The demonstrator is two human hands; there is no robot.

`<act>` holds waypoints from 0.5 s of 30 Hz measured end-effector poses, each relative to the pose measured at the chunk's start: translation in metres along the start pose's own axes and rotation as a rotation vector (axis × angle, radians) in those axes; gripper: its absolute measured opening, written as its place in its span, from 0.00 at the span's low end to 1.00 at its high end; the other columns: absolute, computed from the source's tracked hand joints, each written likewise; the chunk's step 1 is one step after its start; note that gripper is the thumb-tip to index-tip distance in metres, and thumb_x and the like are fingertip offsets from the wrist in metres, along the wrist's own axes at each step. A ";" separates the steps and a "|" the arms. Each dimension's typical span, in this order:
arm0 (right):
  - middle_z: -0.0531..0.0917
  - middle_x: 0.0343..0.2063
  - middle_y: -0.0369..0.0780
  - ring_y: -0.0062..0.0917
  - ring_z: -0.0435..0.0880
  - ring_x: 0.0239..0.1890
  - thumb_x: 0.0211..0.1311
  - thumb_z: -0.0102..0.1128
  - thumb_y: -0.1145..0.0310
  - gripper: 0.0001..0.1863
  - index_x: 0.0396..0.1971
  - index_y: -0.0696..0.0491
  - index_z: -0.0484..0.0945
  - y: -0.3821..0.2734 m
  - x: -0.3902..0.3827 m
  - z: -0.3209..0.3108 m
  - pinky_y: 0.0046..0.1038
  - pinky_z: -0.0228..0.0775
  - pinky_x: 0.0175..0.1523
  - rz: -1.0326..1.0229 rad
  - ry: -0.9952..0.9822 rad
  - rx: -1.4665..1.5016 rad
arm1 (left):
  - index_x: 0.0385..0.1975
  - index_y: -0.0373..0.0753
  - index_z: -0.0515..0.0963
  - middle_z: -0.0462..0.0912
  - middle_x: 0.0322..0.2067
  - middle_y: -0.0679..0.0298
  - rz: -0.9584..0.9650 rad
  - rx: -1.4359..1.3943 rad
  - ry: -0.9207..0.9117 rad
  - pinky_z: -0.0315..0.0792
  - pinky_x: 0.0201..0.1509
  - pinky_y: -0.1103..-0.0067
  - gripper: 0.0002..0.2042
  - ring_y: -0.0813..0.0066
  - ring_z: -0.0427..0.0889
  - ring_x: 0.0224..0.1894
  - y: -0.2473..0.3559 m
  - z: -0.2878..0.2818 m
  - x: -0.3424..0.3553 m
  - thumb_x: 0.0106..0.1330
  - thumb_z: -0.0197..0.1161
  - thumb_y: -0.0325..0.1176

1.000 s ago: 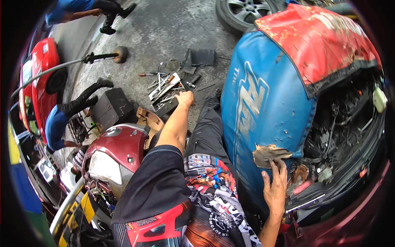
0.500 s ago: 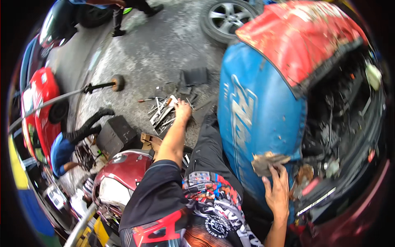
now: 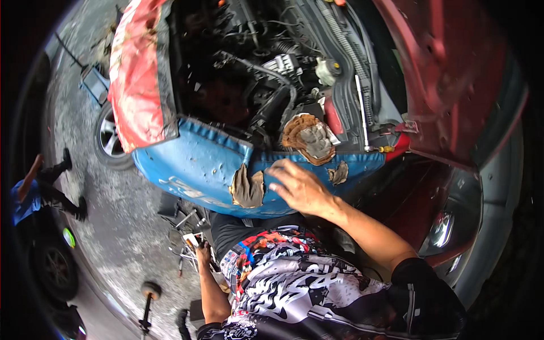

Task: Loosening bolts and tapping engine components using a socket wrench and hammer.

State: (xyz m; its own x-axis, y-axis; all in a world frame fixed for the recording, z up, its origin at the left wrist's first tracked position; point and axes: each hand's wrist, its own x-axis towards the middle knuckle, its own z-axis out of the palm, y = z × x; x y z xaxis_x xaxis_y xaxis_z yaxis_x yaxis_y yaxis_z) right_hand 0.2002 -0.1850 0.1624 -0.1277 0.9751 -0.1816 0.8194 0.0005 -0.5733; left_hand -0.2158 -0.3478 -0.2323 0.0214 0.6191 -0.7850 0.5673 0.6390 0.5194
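My right hand (image 3: 299, 188) hovers over the blue fender cover (image 3: 198, 153), fingers apart and slightly bent, with nothing in them. Just left of its fingertips, a worn grey-brown piece of material (image 3: 247, 187) with frayed edges lies on the cover. A smaller similar scrap (image 3: 338, 173) sits to the right of the hand. Low on the left, my left hand (image 3: 203, 253) reaches down to the loose hand tools (image 3: 184, 241) on the ground. Its fingers look closed, with something dark at them too small to name.
Beyond the cover is the open engine bay (image 3: 266, 79), with a brown and grey pad (image 3: 310, 139) on its near edge. A long chrome tool (image 3: 361, 110) and a yellow-handled tool (image 3: 386, 149) lie at its right. A loose wheel (image 3: 110, 136) and another person (image 3: 34, 192) are left.
The view has swung right, toward the engine bay. My right hand has let go of the grey-brown piece, which now lies on the blue cover. My left hand stays down by the tools.
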 end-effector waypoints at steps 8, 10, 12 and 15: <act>0.75 0.48 0.51 0.47 0.74 0.53 0.64 0.57 0.59 0.20 0.49 0.58 0.74 0.186 -0.053 -0.082 0.51 0.66 0.55 0.681 0.675 -0.679 | 0.47 0.28 0.78 0.85 0.31 0.54 0.025 -0.167 -0.012 0.76 0.34 0.76 0.19 0.70 0.83 0.31 0.097 -0.062 -0.004 0.72 0.56 0.42; 0.77 0.50 0.52 0.47 0.73 0.55 0.64 0.57 0.54 0.23 0.50 0.57 0.73 0.208 -0.070 -0.092 0.54 0.62 0.57 0.856 0.424 -0.605 | 0.47 0.27 0.78 0.85 0.32 0.53 0.064 -0.127 0.036 0.77 0.35 0.77 0.20 0.69 0.85 0.32 0.104 -0.087 0.000 0.72 0.56 0.42; 0.80 0.46 0.50 0.45 0.75 0.53 0.64 0.57 0.54 0.22 0.48 0.57 0.74 0.224 -0.083 -0.090 0.52 0.63 0.55 0.788 0.344 -0.629 | 0.41 0.27 0.79 0.85 0.28 0.55 0.151 -0.083 0.124 0.76 0.34 0.73 0.21 0.69 0.83 0.28 0.118 -0.108 0.007 0.69 0.56 0.44; 0.82 0.40 0.50 0.45 0.77 0.49 0.65 0.56 0.54 0.19 0.42 0.57 0.76 0.234 -0.082 -0.084 0.49 0.64 0.52 0.692 0.423 -0.630 | 0.30 0.29 0.80 0.81 0.21 0.50 0.354 0.185 0.196 0.71 0.31 0.66 0.26 0.62 0.80 0.24 0.143 -0.142 0.014 0.68 0.53 0.52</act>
State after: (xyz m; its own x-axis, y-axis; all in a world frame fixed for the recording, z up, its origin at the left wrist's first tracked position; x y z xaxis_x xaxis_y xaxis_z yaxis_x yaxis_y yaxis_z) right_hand 0.4493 -0.2460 0.1108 0.5921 0.8041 0.0535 0.7985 -0.5944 0.0960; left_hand -0.2514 -0.1827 -0.1208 0.0941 0.8713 -0.4816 0.6917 0.2907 0.6611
